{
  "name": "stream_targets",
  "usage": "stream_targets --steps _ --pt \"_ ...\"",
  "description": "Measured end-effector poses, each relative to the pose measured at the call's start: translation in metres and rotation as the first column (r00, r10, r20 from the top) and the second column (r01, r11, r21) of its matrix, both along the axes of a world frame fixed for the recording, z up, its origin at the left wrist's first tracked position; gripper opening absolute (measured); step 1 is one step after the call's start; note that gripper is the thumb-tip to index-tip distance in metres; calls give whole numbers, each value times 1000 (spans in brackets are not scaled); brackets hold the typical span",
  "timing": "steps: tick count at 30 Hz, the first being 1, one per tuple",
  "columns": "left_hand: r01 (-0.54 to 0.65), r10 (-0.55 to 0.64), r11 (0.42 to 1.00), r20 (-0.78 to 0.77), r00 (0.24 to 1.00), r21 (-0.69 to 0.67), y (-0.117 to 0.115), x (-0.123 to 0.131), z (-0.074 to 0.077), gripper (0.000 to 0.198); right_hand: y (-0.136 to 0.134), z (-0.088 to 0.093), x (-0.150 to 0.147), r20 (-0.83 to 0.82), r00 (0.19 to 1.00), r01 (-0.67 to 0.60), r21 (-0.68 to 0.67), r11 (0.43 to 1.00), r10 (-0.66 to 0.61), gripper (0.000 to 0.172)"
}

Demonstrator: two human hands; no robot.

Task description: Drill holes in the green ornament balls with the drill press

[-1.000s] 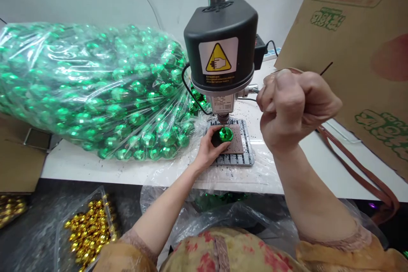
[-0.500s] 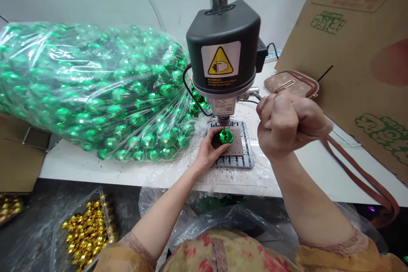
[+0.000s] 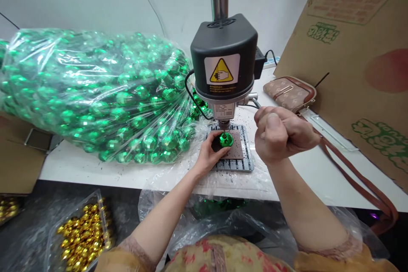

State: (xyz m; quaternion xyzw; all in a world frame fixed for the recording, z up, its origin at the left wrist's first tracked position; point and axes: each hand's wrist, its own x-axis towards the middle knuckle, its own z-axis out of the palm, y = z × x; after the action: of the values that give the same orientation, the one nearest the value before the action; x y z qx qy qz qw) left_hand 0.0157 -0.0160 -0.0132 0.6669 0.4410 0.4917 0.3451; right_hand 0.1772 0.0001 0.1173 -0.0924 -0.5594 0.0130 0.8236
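A small bench drill press [image 3: 225,63] with a black head stands on the white table [image 3: 127,170]. My left hand [image 3: 208,153] pinches a shiny green faceted ball [image 3: 225,139] on the drill's slotted base plate [image 3: 237,162], right under the drill bit. My right hand [image 3: 280,134] is a fist closed round the drill's feed lever [image 3: 255,102] at the right of the head.
A big clear bag of green faceted balls [image 3: 95,93] lies on the table's left half. A brown patterned purse [image 3: 288,92] with a long strap sits right of the drill, before a leaning cardboard box [image 3: 360,51]. A tray of gold beads [image 3: 79,233] sits below left.
My right hand has pulled the lever downward and nearer to me. The drill head has come down toward the green ball. My left hand has stayed on the ball.
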Motion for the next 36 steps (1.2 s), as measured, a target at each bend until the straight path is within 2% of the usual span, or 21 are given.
stream_targets --steps 6,9,11,13,16,19,21,23,25,27,28,30,32,33,34,36 --pt "-7 7 1000 -5 1000 13 -1 1 3 50 2 -8 2 27 999 -24 33 999 23 44" --pt "-7 7 1000 -12 1000 10 -2 1 5 49 1 -13 2 52 998 -31 60 998 27 45" --pt "-1 1 1000 -7 1000 -2 -3 1 5 48 -2 -11 1 33 999 -20 34 999 18 49" --pt "-1 1 1000 -3 1000 -15 -2 1 3 48 -5 1 -1 -25 1000 -12 -60 998 11 51" --pt "-11 10 1000 -6 1000 -27 1 1 1 50 -7 31 -3 -103 994 -42 -218 975 19 49" --pt "-66 66 998 -18 998 -7 -3 2 5 49 -2 59 -2 -134 988 -124 -355 927 81 44" --pt "-143 146 988 -45 988 58 -16 0 12 44 2 67 -1 -145 985 -147 -377 915 98 46" --pt "-150 169 973 -99 981 176 -40 -5 18 40 6 69 -1 -146 985 -137 -357 924 90 46" --pt "4 58 952 -193 979 307 -72 -12 19 42 8 66 -1 -138 988 -109 -326 939 66 45" --pt "265 -122 891 -366 923 370 -107 -21 11 43 9 64 -3 -131 991 -76 -296 952 39 45" --pt "386 -186 849 -479 858 361 -123 -26 4 41 9 63 -4 -131 991 -64 -287 956 27 45" --pt "536 -217 798 -699 681 275 -148 -34 -13 38 8 63 -6 -128 992 -46 -284 958 9 46" --pt "574 -185 798 -833 521 182 -163 -41 -28 46 8 63 -7 -121 993 -32 -292 956 -3 46" --pt "576 -163 799 -861 482 171 -166 -44 -33 49 7 62 -6 -120 993 -28 -296 955 -8 46" --pt "572 -135 796 -862 489 200 -166 -47 -36 49 7 62 -6 -118 993 -28 -296 955 -8 47" --pt "541 -75 766 -787 613 349 -156 -51 -31 41 7 60 -4 -115 993 -36 -301 953 1 47"
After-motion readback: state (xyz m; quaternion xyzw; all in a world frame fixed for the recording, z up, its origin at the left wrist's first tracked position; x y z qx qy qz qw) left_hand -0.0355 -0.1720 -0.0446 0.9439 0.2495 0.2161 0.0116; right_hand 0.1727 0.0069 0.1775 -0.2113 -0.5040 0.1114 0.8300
